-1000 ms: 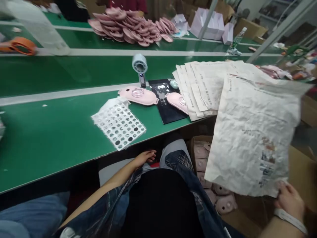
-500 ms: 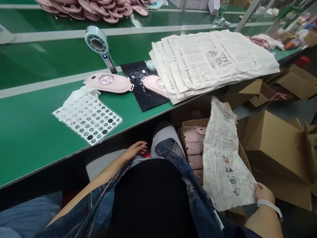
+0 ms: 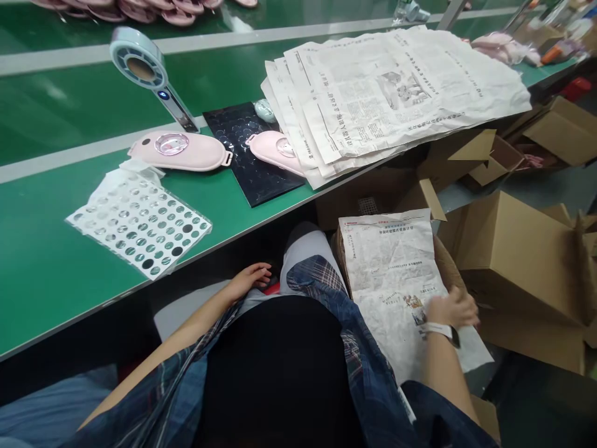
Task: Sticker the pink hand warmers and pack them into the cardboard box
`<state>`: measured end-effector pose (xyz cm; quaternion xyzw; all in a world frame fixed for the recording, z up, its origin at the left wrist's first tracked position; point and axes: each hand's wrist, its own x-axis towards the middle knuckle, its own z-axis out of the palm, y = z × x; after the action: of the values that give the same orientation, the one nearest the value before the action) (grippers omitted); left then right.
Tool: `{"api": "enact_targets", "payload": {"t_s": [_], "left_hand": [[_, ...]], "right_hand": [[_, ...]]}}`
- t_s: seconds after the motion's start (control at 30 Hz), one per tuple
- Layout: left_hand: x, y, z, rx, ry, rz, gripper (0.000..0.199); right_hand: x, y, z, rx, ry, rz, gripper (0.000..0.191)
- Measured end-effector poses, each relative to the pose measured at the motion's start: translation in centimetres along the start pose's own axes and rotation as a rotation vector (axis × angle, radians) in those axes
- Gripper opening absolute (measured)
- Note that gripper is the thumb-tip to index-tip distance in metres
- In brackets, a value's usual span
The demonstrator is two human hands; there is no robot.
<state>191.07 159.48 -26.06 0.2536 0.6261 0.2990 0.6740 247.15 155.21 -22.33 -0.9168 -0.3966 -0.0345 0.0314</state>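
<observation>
My left hand (image 3: 252, 277) rests on my lap, fingers loosely stretched and nothing in them. Over the box to my right, my right hand (image 3: 451, 308), with a white watch band, is slightly blurred; its fingers are loosely bent and apart, with no paper between them. Below it a newspaper sheet (image 3: 385, 267) lies across the open cardboard box (image 3: 448, 262), covering its contents. On the bench edge, a pile of newspaper sheets (image 3: 354, 106) overlaps a pink case (image 3: 268, 151) on a black sheet (image 3: 254, 186). Another pink case (image 3: 200, 151) lies left of it.
A sheet of round stickers (image 3: 144, 227) lies on the green bench (image 3: 37, 249). Behind it stands a light-blue handheld fan (image 3: 158, 78) with a tape-like ring on its head. Pink pieces (image 3: 135, 9) are heaped farther back. Open cardboard boxes (image 3: 527, 274) stand at right.
The newspaper sheet has come down flat over the box and hides the pink cases inside. My right hand has let go of its corner and moved left and up. My left hand stays on my lap.
</observation>
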Motion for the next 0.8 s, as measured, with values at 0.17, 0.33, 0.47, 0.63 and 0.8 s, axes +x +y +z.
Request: {"api": "enact_targets", "payload": {"t_s": [0.17, 0.33, 0.47, 0.63, 0.8], "left_hand": [[-0.7, 0.1, 0.0, -0.033, 0.021, -0.009, 0.069], [-1.1, -0.8, -0.4, -0.068, 0.079, 0.006, 0.07], [-1.3, -0.9, -0.8, -0.082, 0.114, -0.01, 0.07], [-1.2, 0.0, -1.1, -0.059, 0.07, -0.063, 0.065], [0.1, 0.2, -0.1, -0.028, 0.045, -0.094, 0.068]], "right_hand": [[-0.3, -12.6, 6.0, 0.08, -0.201, -0.256, 0.066], [-1.4, -16.0, 10.4, 0.079, -0.454, -0.144, 0.064], [-3.5, -14.4, 12.4, 0.077, -0.568, -0.059, 0.061], [-2.9, -14.8, 13.3, 0.132, -0.527, -0.108, 0.061], [2.0, -16.0, 13.7, 0.153, -0.435, 0.014, 0.069]]}}
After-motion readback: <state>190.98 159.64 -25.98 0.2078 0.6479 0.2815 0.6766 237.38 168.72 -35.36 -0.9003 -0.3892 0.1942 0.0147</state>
